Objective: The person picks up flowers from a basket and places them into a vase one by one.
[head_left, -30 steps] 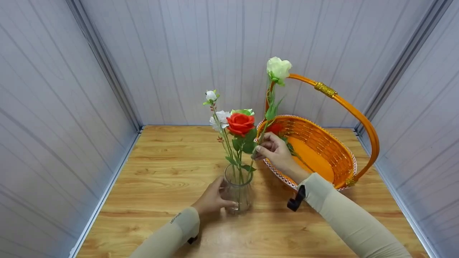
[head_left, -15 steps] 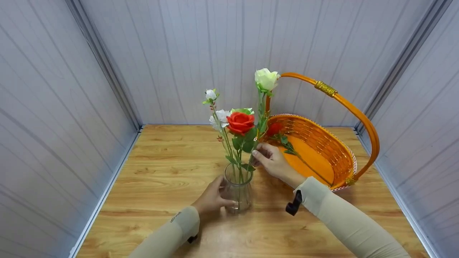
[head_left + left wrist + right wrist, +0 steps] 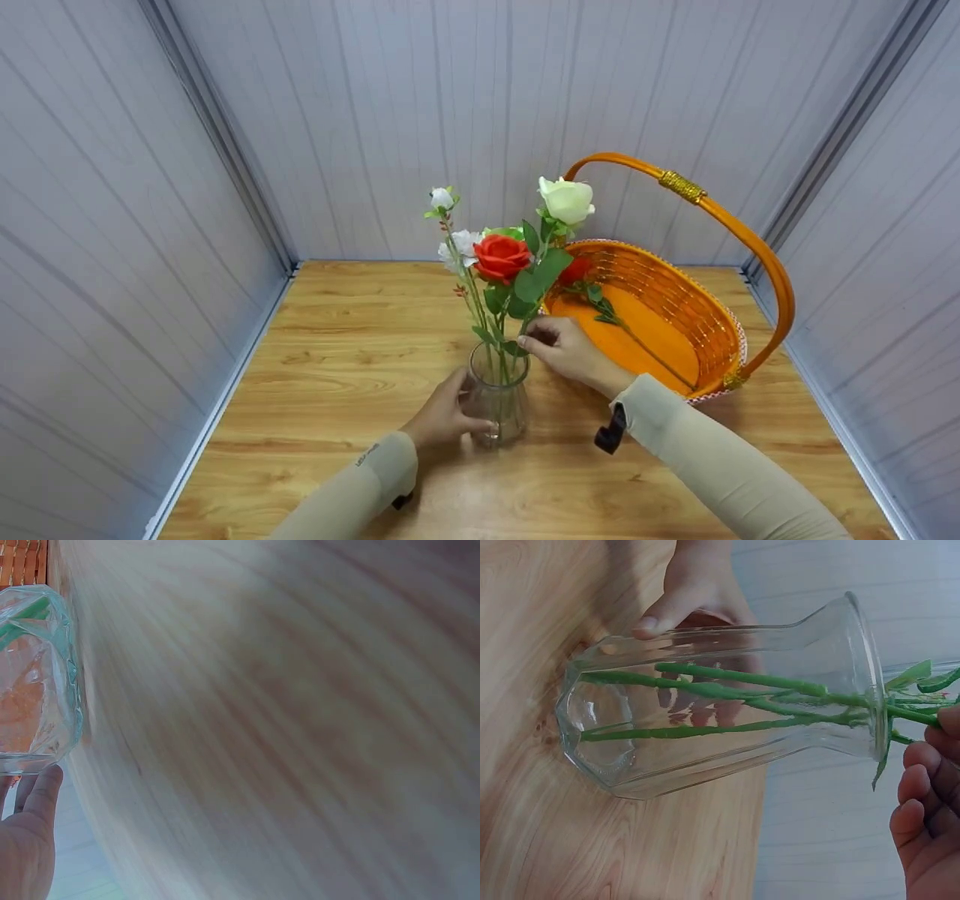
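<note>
A clear glass vase [image 3: 504, 416] stands upright on the wooden table. My left hand [image 3: 441, 415] grips its left side low down, the thumb in front and the other fingers behind the glass [image 3: 705, 765]. Above the rim, my right hand [image 3: 566, 351] pinches the stem of a cream-white rose [image 3: 568, 201] between thumb and forefinger. In the right wrist view several green stems [image 3: 757, 727] run down inside the vase, and the pinched one ends partway down. A red rose [image 3: 502, 259], a white bud [image 3: 441, 198] and a ruffled white flower [image 3: 459, 249] also rise from the vase.
An orange woven basket [image 3: 720, 326] with a tall arched handle [image 3: 765, 262] stands right of the vase, behind my right forearm. Inside lies a red flower [image 3: 576, 270] on a long stem. Pale panel walls [image 3: 360, 150] border the table [image 3: 337, 337] at back and sides.
My right hand has moved down and slightly left, lowering the cream-white rose's stem into the vase; its bloom has sunk and turned. My left hand has stayed on the vase.
</note>
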Demonstrator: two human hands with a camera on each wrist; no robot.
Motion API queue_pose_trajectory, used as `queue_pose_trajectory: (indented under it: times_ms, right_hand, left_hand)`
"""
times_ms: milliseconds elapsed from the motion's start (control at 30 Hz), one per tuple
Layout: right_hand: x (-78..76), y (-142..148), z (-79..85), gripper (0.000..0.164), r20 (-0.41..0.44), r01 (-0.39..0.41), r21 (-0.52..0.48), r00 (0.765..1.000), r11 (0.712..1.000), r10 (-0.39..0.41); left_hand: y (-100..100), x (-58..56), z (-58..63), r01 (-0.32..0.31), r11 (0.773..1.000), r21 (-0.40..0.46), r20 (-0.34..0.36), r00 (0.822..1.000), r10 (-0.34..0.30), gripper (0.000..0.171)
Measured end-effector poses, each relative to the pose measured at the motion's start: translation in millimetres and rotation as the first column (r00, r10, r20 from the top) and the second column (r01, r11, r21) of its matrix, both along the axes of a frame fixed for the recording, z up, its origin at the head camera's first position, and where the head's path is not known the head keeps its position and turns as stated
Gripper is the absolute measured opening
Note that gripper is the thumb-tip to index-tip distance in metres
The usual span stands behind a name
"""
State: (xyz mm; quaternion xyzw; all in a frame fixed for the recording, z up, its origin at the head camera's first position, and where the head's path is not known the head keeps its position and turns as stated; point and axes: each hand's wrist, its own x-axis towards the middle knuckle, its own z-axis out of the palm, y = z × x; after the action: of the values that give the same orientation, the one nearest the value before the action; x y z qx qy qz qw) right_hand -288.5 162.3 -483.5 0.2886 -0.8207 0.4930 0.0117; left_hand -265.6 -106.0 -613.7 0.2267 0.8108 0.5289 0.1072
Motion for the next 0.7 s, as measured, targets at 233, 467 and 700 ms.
queue_pose_trajectory:
  times_ms: [233,467,700]
  right_hand:
    - [-4.0,1.3,-3.4,0.016,-0.027,0.000,0.029,1.000,1.000,0.001]
    - [-6.3,4.7,-6.2,0.015,-0.041,0.014,0.077,0.999,0.997,-0.010]
    - [-9.6,7.3,-9.9,0.017,-0.091,0.069,0.116,0.994,0.991,-0.058]
  left_hand:
    - [0.7,-0.8,-0.6,0.005,1.000,0.009,0.011,1.000,-0.005,0.091]
    - [1.6,-2.0,-1.6,0.006,1.000,0.000,-0.001,1.000,-0.006,0.085]
    - [1.7,-2.3,-1.2,0.010,1.000,-0.016,-0.017,1.000,-0.010,0.084]
